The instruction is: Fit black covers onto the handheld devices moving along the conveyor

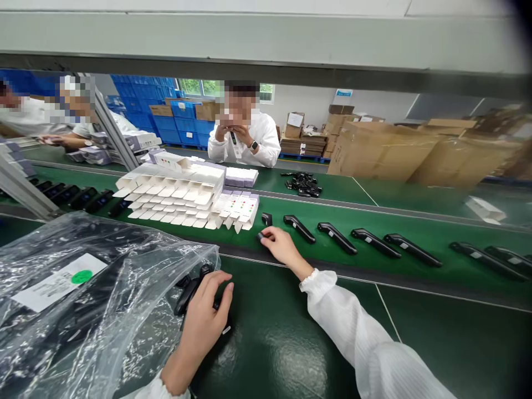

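My right hand (285,247) reaches over the near edge of the green conveyor belt (291,257). Its thumb and fingers pinch a small black part (260,236), mostly covered by the fingertips. Just beyond lies a short black piece (266,219), and to the right several black angled handle-like devices (299,228) with small pale labels form a row. My left hand (208,310) hovers at the mouth of a clear plastic bag (137,288), thumb and fingers apart. Black parts (187,296) lie beside and partly behind it; a small white bit shows below the thumb.
Stacked white open boxes (178,191) stand on the belt, with more black devices (97,200) to their left. A pile of small black parts (305,183) lies across the belt, before a seated co-worker (266,136). A metal post (110,124) rises at left; a beam (266,69) spans overhead.
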Demonstrator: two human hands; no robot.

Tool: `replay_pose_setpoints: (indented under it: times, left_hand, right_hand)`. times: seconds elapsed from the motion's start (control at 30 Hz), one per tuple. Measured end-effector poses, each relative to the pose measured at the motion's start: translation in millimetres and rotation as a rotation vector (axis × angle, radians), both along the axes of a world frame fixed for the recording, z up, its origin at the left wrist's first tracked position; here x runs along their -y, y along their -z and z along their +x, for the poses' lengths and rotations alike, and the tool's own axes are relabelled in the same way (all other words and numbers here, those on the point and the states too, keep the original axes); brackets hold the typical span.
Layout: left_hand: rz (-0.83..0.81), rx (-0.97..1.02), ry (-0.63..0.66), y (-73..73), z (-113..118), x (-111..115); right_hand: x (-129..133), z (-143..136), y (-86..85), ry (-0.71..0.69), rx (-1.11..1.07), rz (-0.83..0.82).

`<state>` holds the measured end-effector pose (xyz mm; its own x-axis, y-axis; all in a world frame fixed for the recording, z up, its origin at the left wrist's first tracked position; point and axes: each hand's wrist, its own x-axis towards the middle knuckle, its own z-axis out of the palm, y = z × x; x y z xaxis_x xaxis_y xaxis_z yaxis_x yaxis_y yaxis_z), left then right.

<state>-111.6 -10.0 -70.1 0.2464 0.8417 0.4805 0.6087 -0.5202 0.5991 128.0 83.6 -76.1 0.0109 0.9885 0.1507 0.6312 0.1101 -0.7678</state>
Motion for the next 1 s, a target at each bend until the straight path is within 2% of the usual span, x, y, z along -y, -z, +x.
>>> replay_pose_setpoints:
  times: [0.03,0.1,0.23,0.3,0.37,0.47,0.53,0.6,0.67,0.73,0.8,0.83,0.9,1.0]
  left_hand:
    - [0.001,-0.033,0.021,-0.5,0.4,0.7]
    - [-0.004,-0.099,0.093,-0.9,2.9,3.5]
    - [0.020,-0.290,0.267,-0.2,9.0,12.2]
    - [0.070,-0.387,0.278,-1.6,7.6,13.8]
    - [0.118,-0.417,0.172,-4.5,1.0,11.4]
    - [0.091,-0.413,-0.164,-7.2,-15.8,1.4]
    - [0.023,-0.463,-0.355,-4.7,-26.6,-5.9]
    - [-0.037,-0.531,-0.460,1.8,-33.7,-10.6]
    - [-0.091,-0.563,-0.527,10.2,-36.8,-12.7]
    - [-0.141,-0.547,-0.539,17.0,-37.3,-13.3]
    - [-0.162,-0.510,-0.492,19.9,-37.3,-13.4]
    - [-0.158,-0.494,-0.451,19.7,-37.4,-13.4]
    - [-0.141,-0.470,-0.375,17.4,-37.3,-13.3]
    - [-0.124,-0.416,-0.302,13.7,-34.1,-11.7]
  right_hand:
    - [-3.5,5.5,4.4,0.106,0.103,0.031]
    - [-7.4,14.4,13.4,0.201,0.229,0.042]
    - [-9.7,22.8,27.2,0.252,0.353,-0.008]
    - [-12.3,25.8,30.9,0.271,0.489,-0.023]
    - [-15.4,29.7,32.9,0.270,0.567,-0.027]
    - [-16.8,35.3,34.6,0.282,0.573,-0.001]
    - [-13.5,34.3,34.7,0.333,0.597,0.097]
    - [-5.9,24.6,33.2,0.331,0.582,0.285]
    - [7.4,3.8,30.2,0.150,0.497,0.486]
    - [26.8,-25.8,26.9,-0.191,0.411,0.593]
    - [49.0,-58.3,25.2,-0.515,0.399,0.569]
    - [59.0,-73.1,25.2,-0.621,0.410,0.530]
    - [73.1,-96.1,27.0,-0.738,0.432,0.433]
    - [78.0,-109.7,32.3,-0.725,0.432,0.311]
